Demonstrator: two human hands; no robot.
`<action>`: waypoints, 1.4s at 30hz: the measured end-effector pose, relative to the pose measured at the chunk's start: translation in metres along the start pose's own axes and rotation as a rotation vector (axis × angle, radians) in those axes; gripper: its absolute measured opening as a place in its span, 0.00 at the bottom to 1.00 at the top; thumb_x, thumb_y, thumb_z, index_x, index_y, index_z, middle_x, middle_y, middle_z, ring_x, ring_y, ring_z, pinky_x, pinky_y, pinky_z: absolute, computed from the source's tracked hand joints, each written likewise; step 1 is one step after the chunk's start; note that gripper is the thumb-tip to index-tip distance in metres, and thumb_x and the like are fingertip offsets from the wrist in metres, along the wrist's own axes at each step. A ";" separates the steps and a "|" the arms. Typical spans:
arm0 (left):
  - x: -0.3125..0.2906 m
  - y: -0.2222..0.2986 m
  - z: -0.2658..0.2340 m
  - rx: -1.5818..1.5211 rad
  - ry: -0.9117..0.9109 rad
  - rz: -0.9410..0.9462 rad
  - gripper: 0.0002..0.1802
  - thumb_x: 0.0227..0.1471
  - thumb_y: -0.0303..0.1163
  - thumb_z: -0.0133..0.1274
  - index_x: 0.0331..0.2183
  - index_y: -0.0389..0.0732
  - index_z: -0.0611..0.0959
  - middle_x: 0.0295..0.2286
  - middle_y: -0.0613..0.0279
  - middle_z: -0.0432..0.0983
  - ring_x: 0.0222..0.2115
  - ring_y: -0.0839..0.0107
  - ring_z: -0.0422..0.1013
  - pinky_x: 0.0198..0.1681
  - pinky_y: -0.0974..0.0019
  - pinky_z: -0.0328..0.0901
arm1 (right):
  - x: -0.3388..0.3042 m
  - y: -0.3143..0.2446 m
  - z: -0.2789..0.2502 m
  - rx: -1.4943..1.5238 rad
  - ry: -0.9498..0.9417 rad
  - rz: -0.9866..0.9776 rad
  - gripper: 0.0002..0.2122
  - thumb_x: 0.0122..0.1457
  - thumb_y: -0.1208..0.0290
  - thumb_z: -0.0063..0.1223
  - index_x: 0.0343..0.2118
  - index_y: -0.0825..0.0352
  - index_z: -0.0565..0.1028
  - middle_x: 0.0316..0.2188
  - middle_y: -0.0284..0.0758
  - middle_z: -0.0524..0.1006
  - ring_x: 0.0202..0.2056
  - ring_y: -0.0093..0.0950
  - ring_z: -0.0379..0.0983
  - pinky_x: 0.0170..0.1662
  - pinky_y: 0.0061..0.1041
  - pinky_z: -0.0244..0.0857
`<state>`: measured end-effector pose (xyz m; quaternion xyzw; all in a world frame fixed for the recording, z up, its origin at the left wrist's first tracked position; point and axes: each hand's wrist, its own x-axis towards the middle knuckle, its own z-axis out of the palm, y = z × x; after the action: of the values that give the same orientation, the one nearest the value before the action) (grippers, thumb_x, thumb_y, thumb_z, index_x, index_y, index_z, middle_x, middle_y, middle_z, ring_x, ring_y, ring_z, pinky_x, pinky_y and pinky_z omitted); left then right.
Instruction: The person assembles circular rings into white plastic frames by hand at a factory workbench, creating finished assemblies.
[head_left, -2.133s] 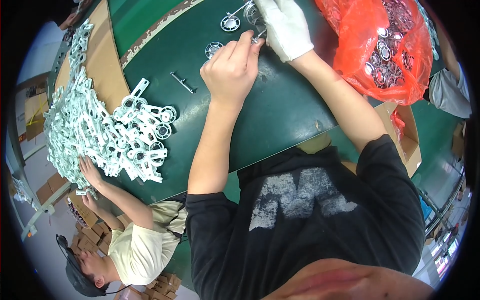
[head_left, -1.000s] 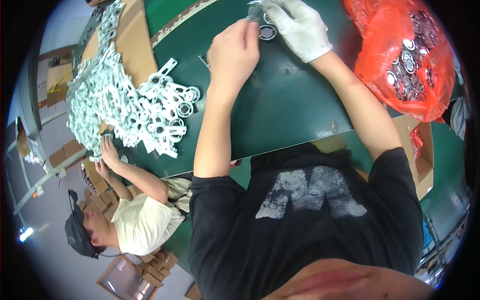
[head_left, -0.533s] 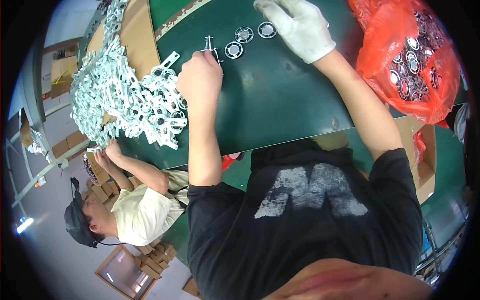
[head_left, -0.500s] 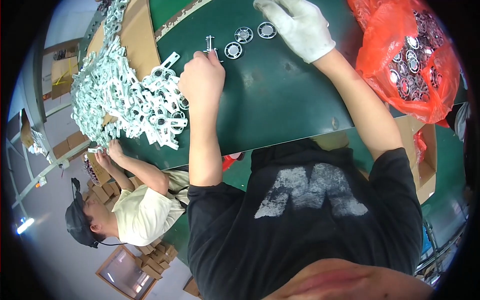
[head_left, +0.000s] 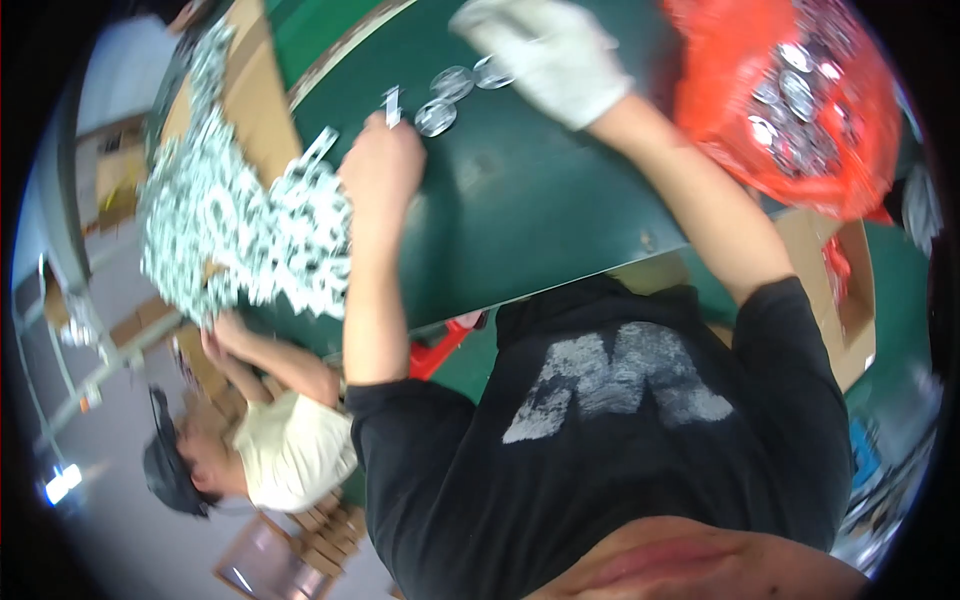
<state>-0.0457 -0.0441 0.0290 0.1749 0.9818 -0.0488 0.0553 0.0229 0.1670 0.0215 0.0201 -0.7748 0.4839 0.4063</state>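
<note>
My bare left hand [head_left: 382, 160] is closed on a small pale, bar-shaped part [head_left: 393, 106], which sticks up beyond the fingers; its lower end is hidden by them. To the right of that hand lie three round silver spoked discs [head_left: 435, 117] on the green table [head_left: 530, 190]. My right hand [head_left: 555, 65], in a white glove, is over the table just beside the rightmost disc [head_left: 493, 72]. Motion smears its fingers, so whether they grip anything is unclear.
A large heap of pale green-white parts [head_left: 215, 215] covers the table's left side, beside cardboard [head_left: 255, 85]. An open red bag [head_left: 715, 125] of shiny discs [head_left: 797, 95] stands at the right. At the lower left a co-worker [head_left: 295, 450] reaches toward the heap.
The whole picture has shifted, with the table things farther left, and has become blurred. Relative to the discs, both hands stay in nearly the same places.
</note>
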 end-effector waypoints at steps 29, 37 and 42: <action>0.263 0.060 -0.016 -0.133 0.484 0.119 0.38 0.57 0.41 0.55 0.61 0.29 0.63 0.54 0.28 0.64 0.53 0.37 0.68 0.59 0.45 0.64 | -0.077 -0.088 -0.282 -0.754 -0.089 0.382 0.12 0.63 0.70 0.51 0.48 0.63 0.79 0.44 0.38 0.80 0.47 0.36 0.76 0.54 0.32 0.69; -0.041 0.236 -0.084 -0.562 0.437 1.568 0.21 0.48 0.27 0.59 0.47 0.41 0.81 0.42 0.54 0.78 0.43 0.58 0.75 0.51 0.55 0.69 | -0.082 0.004 -0.278 -1.138 -0.465 0.115 0.25 0.58 0.64 0.57 0.60 0.60 0.70 0.62 0.44 0.65 0.63 0.45 0.60 0.63 0.45 0.61; -0.076 0.241 -0.014 -0.255 0.248 1.214 0.30 0.50 0.39 0.61 0.53 0.38 0.75 0.48 0.53 0.74 0.47 0.55 0.72 0.53 0.53 0.65 | -0.048 -0.007 -0.250 -1.220 -0.431 0.134 0.27 0.52 0.57 0.60 0.56 0.59 0.72 0.60 0.47 0.66 0.51 0.48 0.70 0.44 0.50 0.70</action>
<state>0.1082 0.1569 0.0340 0.6970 0.7050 0.1294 -0.0204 0.2107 0.3376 0.0459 -0.1660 -0.9742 -0.0338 0.1492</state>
